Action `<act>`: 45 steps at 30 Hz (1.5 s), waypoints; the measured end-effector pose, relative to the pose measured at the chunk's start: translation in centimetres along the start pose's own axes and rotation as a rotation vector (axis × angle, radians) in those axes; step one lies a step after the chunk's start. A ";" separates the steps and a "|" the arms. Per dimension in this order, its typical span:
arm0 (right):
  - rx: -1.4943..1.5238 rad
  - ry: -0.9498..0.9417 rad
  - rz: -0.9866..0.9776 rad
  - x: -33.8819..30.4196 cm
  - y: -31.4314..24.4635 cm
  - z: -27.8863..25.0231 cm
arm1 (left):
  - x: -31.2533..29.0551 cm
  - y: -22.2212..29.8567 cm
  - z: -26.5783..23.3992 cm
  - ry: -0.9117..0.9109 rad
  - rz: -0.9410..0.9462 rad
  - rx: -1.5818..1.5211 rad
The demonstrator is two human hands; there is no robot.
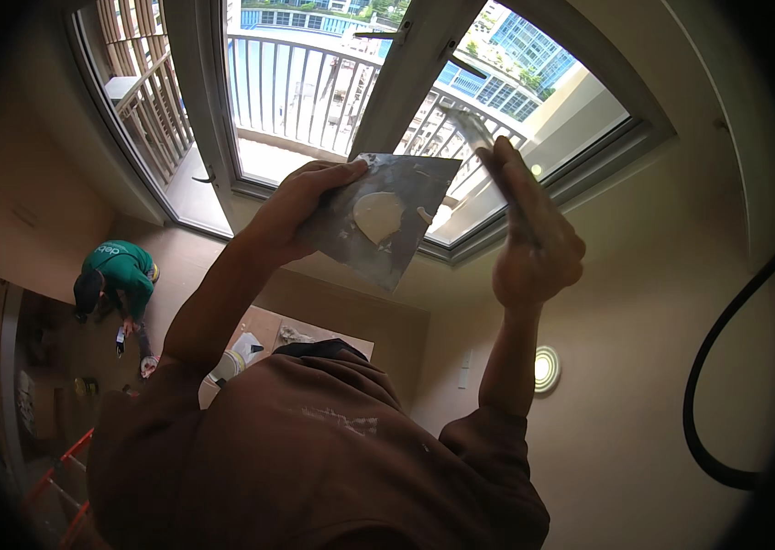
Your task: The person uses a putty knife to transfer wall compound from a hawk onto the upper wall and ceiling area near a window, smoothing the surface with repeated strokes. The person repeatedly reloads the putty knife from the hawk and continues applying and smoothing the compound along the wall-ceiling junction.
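The plate (337, 225) is held up in front of the window (305, 92), tilted, with one corner pointing down. It is gripped at its left side by the left hand (300, 206), which is closed on it with the thumb laid over the near face; the fingers behind are hidden. A round patch of pale paste (378, 216) is carried near the plate's middle, and smaller smears are seen by its right edge.

The plate appears to be thin, stiff metal, and it would probably be light. The paste is judged soft and slippery, so the plate is best taken by the bare left edge and corner, clear of the patch; the sharp-looking corners call for care.

A flat tool (472, 126) is held in the right hand (538, 261), apart from the plate, with the fingers stretched along it and the hand nearly closed. The tool is blurred and seen almost edge-on, so its full shape, and whether paste is on it, cannot be told.

At the far left, a small object held by a co-worker (121, 275) is too small to be made out. The outer scene is cut off by the dark rim.
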State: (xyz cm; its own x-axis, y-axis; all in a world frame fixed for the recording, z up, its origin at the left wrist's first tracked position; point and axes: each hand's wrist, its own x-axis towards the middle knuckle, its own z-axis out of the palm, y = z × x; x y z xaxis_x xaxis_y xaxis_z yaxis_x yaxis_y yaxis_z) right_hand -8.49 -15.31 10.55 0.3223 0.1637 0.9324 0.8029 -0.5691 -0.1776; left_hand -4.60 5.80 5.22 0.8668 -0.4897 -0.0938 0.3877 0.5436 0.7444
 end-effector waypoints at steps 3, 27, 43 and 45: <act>-0.045 -0.173 -0.219 -2.1 0.7 -0.1 | 0.7 -0.8 0.0 -0.001 0.006 -0.026; 0.224 -0.210 0.638 -5.1 2.5 -9.5 | -0.7 -2.2 1.4 0.024 -0.048 0.434; 0.088 -0.887 0.623 -6.0 1.9 -11.0 | -3.4 -9.1 3.4 0.109 -0.234 0.511; 0.075 -0.892 0.632 -6.5 1.9 -11.0 | -3.4 -9.6 3.3 0.114 -0.234 0.493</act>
State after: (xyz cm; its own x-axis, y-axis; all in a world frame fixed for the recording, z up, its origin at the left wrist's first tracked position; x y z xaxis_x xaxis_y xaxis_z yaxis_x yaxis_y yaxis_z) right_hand -14.59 -26.36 7.60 0.9094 0.4015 0.1088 0.3840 -0.7097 -0.5906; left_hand -12.34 0.04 0.57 0.8140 -0.4678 -0.3445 0.4053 0.0325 0.9136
